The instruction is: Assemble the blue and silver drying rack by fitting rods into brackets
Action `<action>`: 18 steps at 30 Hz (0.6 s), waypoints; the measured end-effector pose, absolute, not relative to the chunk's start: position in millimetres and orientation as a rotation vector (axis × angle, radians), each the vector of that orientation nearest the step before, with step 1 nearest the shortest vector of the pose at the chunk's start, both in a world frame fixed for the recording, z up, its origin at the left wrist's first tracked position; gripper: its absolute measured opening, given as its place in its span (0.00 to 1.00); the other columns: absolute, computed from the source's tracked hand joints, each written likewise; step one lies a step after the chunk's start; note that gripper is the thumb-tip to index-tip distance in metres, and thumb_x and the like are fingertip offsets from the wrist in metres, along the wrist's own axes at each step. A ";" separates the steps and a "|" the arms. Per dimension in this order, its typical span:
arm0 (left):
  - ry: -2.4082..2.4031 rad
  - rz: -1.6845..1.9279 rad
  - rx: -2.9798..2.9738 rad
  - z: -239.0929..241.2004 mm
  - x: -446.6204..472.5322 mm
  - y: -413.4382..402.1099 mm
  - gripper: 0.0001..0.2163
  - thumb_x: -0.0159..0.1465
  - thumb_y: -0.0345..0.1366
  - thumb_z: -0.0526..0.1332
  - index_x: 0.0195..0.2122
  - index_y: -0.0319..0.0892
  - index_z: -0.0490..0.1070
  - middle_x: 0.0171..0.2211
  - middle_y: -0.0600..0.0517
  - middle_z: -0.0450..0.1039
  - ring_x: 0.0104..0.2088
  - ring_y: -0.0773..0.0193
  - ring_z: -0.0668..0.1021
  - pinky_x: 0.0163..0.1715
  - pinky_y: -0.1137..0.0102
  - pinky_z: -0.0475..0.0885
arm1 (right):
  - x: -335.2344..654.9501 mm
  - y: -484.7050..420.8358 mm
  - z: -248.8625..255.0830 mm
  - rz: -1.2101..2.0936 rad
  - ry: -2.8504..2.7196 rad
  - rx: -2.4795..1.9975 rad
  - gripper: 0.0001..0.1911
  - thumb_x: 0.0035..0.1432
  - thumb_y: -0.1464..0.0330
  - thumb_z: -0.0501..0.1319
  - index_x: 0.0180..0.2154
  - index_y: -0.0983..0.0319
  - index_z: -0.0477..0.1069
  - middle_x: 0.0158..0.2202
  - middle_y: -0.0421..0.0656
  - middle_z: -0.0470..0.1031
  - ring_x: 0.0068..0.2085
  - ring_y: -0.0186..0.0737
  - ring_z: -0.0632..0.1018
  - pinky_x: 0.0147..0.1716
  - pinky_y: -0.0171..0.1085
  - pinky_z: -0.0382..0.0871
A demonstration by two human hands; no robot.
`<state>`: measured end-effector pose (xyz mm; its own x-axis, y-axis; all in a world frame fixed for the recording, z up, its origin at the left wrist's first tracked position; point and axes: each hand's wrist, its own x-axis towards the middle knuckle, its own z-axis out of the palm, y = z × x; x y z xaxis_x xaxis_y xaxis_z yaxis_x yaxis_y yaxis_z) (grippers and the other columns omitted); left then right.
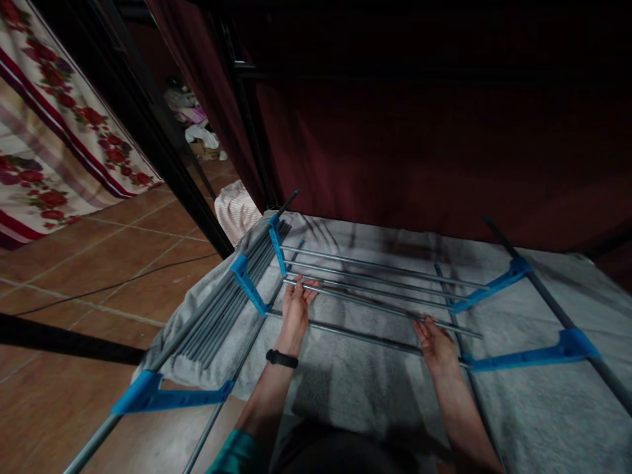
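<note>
My left hand (pixel 295 308) pinches a thin grey metal rod (pixel 365 303) close to its left end. Toward the rod's other end, the fingers of my right hand (pixel 437 343) are closed on it too. The rod is held crosswise above a grey blanket, its right tip sticking out past my hand. Beyond it, several similar rods (pixel 375 263) run between a blue plastic bracket (pixel 277 246) on the left and another blue bracket (pixel 494 284) on the right. Nearer me, one crossbar (pixel 360 336) joins a left bracket (pixel 250 287) and a right bracket (pixel 533 353).
Loose grey tubes (pixel 232 306) lie bundled on the blanket (pixel 553 421) at the left. Another blue bracket (pixel 170 395) sits on the long left pole. Black metal posts (pixel 162 138) and a dark red curtain (pixel 395 158) border the blanket. A cable (pixel 113 283) crosses the tiled floor.
</note>
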<state>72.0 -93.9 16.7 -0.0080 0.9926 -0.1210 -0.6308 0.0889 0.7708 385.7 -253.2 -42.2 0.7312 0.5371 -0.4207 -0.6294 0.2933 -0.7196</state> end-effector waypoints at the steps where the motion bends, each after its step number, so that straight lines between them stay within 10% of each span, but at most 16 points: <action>1: 0.779 1.421 0.593 17.8 68.9 -92.4 0.16 0.64 0.42 0.69 0.49 0.44 0.69 0.36 0.49 0.80 0.42 0.59 0.84 0.48 0.62 0.76 | 386.4 -253.2 -43.0 0.777 0.102 -1.012 0.13 0.43 0.77 0.75 0.28 0.61 0.74 0.30 0.37 0.82 0.33 0.36 0.84 0.39 0.37 0.84; 18: 0.761 1.357 0.607 13.1 83.0 -104.8 0.20 0.60 0.41 0.73 0.48 0.44 0.69 0.38 0.50 0.80 0.43 0.58 0.83 0.47 0.62 0.75 | 385.4 -252.1 -45.6 0.834 0.021 -1.045 0.06 0.50 0.75 0.69 0.30 0.60 0.75 0.32 0.40 0.82 0.36 0.38 0.84 0.41 0.38 0.84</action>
